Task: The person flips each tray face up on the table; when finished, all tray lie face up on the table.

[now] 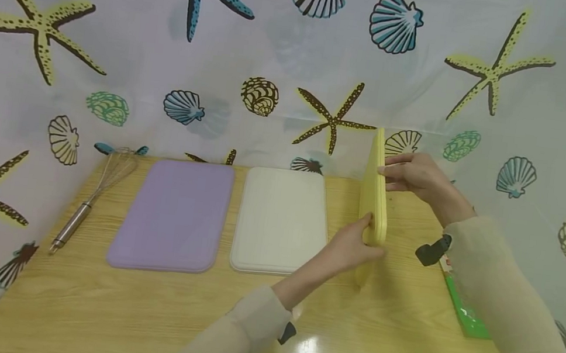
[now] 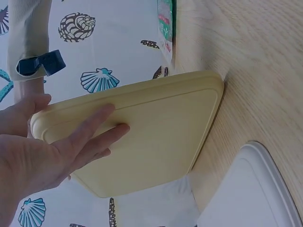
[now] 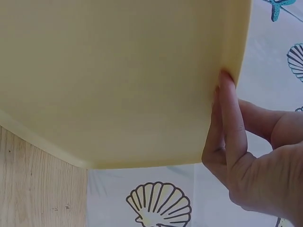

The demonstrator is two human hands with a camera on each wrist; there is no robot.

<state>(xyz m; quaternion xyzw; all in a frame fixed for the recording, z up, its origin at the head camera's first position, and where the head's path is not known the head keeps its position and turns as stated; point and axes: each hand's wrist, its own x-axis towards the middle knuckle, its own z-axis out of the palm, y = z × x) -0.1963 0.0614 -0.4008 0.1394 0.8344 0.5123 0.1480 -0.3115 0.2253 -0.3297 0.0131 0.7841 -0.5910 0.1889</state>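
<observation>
Both hands hold a yellow rectangular plastic panel [image 1: 376, 194] with rounded corners and a rimmed edge, like a lid or tray. It stands on edge over the right part of the table, its lower edge at the wood. My left hand [image 1: 351, 248] grips the near side, with the fingers [image 2: 94, 127] spread on the face towards the left. The right hand [image 1: 415, 175] pinches the upper edge farther back; its fingers [image 3: 232, 118] lie on the other face. To the left, a white panel [image 1: 281, 223] and a purple panel [image 1: 172, 216] of similar shape lie flat.
A metal whisk [image 1: 78, 219] lies at the table's left edge. On the right, a green packet [image 1: 472, 322] is partly hidden by the right sleeve. Behind and beside the wooden table [image 1: 138, 318] hangs a white curtain [image 1: 278, 40] with starfish and shells.
</observation>
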